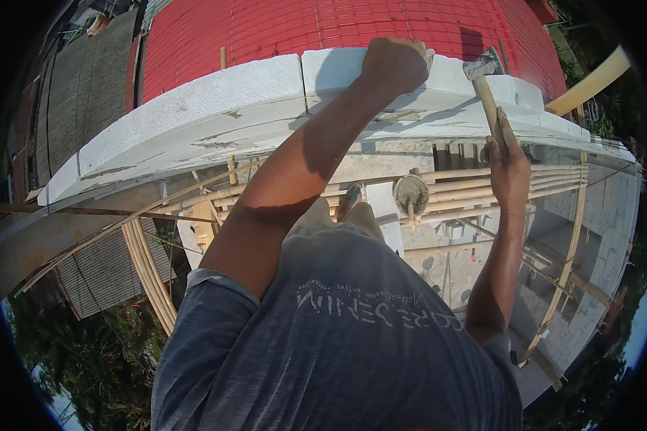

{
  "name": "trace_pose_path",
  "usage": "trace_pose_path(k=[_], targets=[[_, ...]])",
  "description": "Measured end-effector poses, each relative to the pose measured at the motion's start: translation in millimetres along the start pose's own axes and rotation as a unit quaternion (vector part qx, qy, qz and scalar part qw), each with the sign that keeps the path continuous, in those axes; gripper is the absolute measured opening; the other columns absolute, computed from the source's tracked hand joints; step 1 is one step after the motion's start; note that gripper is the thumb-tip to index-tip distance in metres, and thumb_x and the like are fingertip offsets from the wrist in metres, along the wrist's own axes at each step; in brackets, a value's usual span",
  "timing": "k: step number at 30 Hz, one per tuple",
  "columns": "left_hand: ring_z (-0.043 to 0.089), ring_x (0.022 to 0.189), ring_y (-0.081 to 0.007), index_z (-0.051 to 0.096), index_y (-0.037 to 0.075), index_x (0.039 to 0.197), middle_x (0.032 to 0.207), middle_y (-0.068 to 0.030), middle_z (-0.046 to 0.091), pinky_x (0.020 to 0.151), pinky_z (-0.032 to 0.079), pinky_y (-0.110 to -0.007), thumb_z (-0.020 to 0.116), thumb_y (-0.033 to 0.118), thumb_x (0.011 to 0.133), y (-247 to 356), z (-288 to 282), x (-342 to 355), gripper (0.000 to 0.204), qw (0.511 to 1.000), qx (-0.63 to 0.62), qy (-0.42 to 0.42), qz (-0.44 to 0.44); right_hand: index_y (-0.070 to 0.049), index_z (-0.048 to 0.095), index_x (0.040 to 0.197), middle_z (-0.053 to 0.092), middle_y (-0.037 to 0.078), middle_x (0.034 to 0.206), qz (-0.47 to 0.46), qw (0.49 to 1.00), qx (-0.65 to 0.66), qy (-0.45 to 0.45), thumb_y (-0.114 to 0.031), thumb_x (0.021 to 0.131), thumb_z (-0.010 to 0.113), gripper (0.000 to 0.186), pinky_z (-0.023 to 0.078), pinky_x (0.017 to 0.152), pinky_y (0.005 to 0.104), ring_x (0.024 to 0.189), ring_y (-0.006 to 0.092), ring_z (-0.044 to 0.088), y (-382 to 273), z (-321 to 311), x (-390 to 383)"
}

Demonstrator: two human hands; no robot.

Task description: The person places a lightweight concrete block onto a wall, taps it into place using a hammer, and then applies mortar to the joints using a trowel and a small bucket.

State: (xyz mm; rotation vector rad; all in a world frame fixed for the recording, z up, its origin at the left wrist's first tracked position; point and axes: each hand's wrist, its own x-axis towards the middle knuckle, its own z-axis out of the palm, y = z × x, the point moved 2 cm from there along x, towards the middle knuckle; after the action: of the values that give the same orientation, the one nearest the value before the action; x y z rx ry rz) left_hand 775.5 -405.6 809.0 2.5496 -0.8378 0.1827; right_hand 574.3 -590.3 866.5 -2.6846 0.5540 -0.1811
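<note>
Pale block wall [194,108] beside red tiled roof [323,25]. Right hand [511,165] grips wood-handled tool [487,97], head by wall top. Left hand [394,65] curled there; contents, I can't tell. Bamboo poles [467,193], 1 bucket [412,192] below.

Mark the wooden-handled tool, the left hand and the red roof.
Wooden-handled tool [487,99]: head view, on the handle.
Left hand [394,65]: head view, middle of the hand.
Red roof [323,25]: head view, on its tiled surface.

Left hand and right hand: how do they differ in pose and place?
The left hand is closed in a fist at the white block wall, while the right hand holds a wooden-handled tool. The left hand is higher in the picture; the right hand is lower, farther right. Both are bare.
</note>
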Motion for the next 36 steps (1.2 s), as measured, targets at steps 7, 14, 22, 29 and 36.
trace_pose_path(k=[7, 14, 22, 29, 36], targets=[[0.069, 0.102, -0.0322, 0.073, 0.007, 0.108, 0.106, -0.0193, 0.072, 0.092, 0.05, -0.045, 0.038, 0.06, 0.102, -46.6, -56.1, 2.7, 0.064, 0.967, -0.061, -0.249, -0.006, -0.024, 0.052, 0.146, 0.062, 0.017, 0.132, 0.013, 0.999, 0.032, 0.003, -0.021, 0.097, 0.062, 0.05, 0.049, 0.099, 0.0407, 0.123, 0.0376, 0.058, -11.8, 6.1, 1.3], [0.068, 0.101, -0.035, 0.075, 0.006, 0.107, 0.108, -0.0198, 0.072, 0.091, 0.05, -0.044, 0.033, 0.065, 0.101, -67.2, -55.3, -15.2, 0.072, 0.966, -0.036, -0.251, -0.038, -0.024, 0.053, 0.146, 0.064, 0.016, 0.13, 0.003, 0.999, 0.003, 0.047, -0.024, 0.098, 0.062, 0.049, 0.05, 0.098, 0.0413, 0.121, 0.0367, 0.059, -21.9, 1.1, -2.5], [0.068, 0.103, -0.0321, 0.073, 0.009, 0.112, 0.108, -0.0164, 0.073, 0.092, 0.049, -0.044, 0.032, 0.063, 0.102, -60.3, -57.5, -19.2, 0.07, 0.964, -0.02, -0.258, -0.065, -0.025, 0.051, 0.147, 0.062, 0.023, 0.132, -0.044, 0.986, 0.067, 0.145, -0.02, 0.098, 0.059, 0.05, 0.049, 0.1, 0.0406, 0.121, 0.0394, 0.06, -46.2, 18.9, -33.1], [0.068, 0.102, -0.031, 0.073, 0.01, 0.112, 0.103, -0.0145, 0.073, 0.092, 0.049, -0.043, 0.031, 0.064, 0.102, -54.5, -65.0, -21.0, 0.07, 0.963, -0.009, -0.257, -0.085, -0.027, 0.048, 0.148, 0.069, 0.022, 0.109, -0.04, 0.979, 0.017, 0.197, -0.018, 0.096, 0.061, 0.054, 0.053, 0.08, 0.0492, 0.093, 0.0438, 0.065, -50.6, 21.7, -41.6], [0.067, 0.097, -0.0356, 0.074, 0.009, 0.101, 0.096, -0.0187, 0.072, 0.087, 0.049, -0.044, 0.032, 0.068, 0.099, -69.6, -61.0, -19.7, 0.073, 0.975, -0.01, -0.219, -0.042, -0.04, 0.045, 0.147, 0.066, 0.017, 0.095, -0.016, 0.996, -0.067, 0.061, -0.023, 0.096, 0.061, 0.056, 0.053, 0.074, 0.0516, 0.082, 0.0403, 0.066, -64.4, 25.1, -38.8]])
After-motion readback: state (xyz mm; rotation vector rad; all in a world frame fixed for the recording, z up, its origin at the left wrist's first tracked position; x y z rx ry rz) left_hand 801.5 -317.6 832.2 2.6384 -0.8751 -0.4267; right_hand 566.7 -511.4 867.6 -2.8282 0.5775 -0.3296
